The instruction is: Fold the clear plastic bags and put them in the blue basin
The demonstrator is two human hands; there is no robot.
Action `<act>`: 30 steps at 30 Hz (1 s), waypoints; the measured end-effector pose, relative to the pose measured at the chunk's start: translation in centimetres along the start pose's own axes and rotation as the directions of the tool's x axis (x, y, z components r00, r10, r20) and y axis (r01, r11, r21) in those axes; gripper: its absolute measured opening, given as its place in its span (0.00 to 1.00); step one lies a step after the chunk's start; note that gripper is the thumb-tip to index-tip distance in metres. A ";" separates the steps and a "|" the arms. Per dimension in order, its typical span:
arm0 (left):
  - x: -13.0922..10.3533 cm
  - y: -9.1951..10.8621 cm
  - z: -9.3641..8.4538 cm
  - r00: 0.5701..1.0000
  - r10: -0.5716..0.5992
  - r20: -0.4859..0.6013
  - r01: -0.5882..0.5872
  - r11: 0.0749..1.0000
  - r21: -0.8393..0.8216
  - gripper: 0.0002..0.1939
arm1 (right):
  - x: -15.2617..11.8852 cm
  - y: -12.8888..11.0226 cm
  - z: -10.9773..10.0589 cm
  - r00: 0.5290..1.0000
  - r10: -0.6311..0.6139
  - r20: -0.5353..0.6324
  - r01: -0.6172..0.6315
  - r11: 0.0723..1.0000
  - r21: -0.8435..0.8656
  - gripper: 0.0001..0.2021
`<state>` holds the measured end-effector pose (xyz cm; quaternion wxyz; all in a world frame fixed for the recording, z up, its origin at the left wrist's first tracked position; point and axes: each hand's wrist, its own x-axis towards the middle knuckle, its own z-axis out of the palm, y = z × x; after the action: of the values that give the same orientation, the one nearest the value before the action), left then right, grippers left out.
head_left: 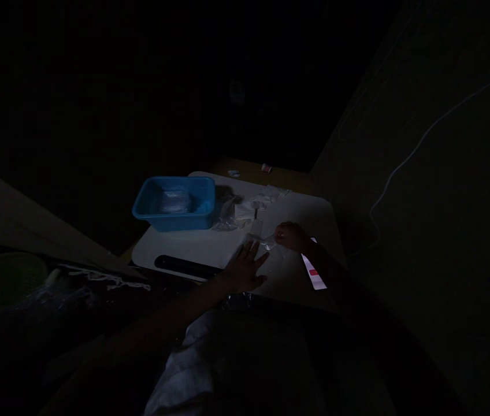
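Note:
On a white tabletop [310, 214] in a very dark room lies a clear plastic bag [267, 245]. My left hand [247, 270] rests on its near left part, fingers spread. Just to the right, my right hand [288, 234] pinches the bag's edge with closed fingers. Beyond the hands are crumpled clear plastic [227, 216] and a white packet [245, 212]. A lit phone [313, 274] lies partly behind my right forearm. Fine details of the bag are lost in the dark.
A blue basin [179, 222] with a stack of clear packets [174, 202] stands at the table's back left. A black slot [184, 266] runs along the near left edge. A green basket [6, 280] sits far left. A white cable [418, 141] hangs on the right wall.

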<state>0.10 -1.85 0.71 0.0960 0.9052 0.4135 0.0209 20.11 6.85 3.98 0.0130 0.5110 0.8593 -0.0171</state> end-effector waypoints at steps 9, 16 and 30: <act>-0.1 0.0 0.4 0.997 0.017 -0.070 -0.018 1.000 -0.008 0.34 | -0.4 0.1 1.1 0.998 0.056 -0.041 -0.047 0.982 0.182 0.05; -0.2 -0.2 0.6 0.992 0.041 -0.116 -0.040 0.999 0.011 0.34 | 1.4 0.9 0.6 0.993 0.120 0.019 -0.117 0.898 0.424 0.06; -0.1 -0.2 0.5 0.995 0.033 -0.091 -0.034 0.999 -0.011 0.34 | 0.7 1.6 -0.1 0.947 0.319 0.041 -0.221 0.551 0.804 0.09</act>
<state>-0.01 -1.87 0.14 0.0826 0.9094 0.4021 0.0662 21.17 8.22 4.02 -0.2619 0.5880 0.6699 -0.3700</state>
